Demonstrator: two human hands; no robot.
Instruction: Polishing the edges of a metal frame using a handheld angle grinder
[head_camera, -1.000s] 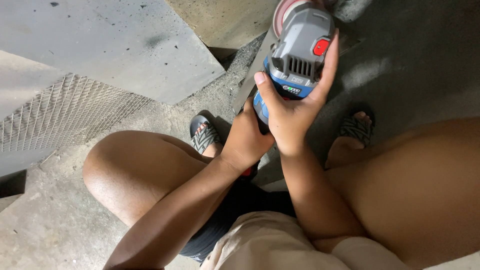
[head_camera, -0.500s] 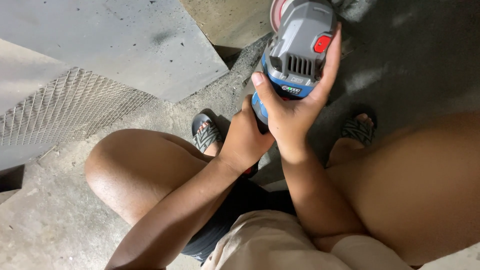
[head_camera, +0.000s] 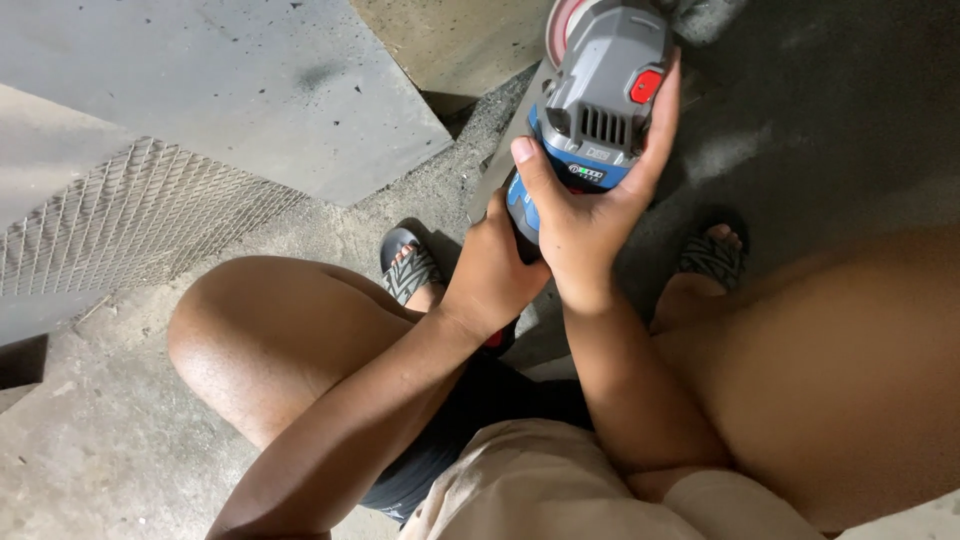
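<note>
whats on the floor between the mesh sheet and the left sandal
Only bare dusty concrete floor lies between the mesh sheet and the left sandal, in the head view.

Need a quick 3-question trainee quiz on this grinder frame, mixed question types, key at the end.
1. True or false: both hands grip the angle grinder.
2. Which hand wraps the grey motor housing near the red switch? A) left hand B) right hand
3. Fill in: left of the person's knee, a sheet of expanded metal ____ lies on the floor.

Key:
1. True. The right hand and left hand both hold it.
2. B
3. mesh
</note>
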